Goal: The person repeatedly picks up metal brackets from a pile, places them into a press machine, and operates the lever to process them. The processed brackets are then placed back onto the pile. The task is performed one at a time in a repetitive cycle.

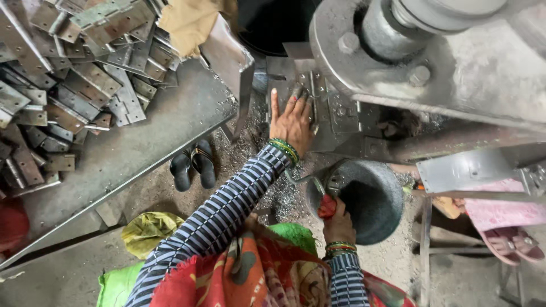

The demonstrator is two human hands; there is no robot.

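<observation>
Head view: your left hand (293, 119) lies flat, fingers spread, on the metal hinge plate (318, 96) at the press (455, 62) bed — keep fingertips off the die; your right hand (338, 219) grips a red-handled tool (325, 206) closed beside the grey pan (364, 199) — hold steady

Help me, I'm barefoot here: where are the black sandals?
In the head view, the sandals lie on the floor left of centre, beside the table edge, left of the left hand.
</observation>
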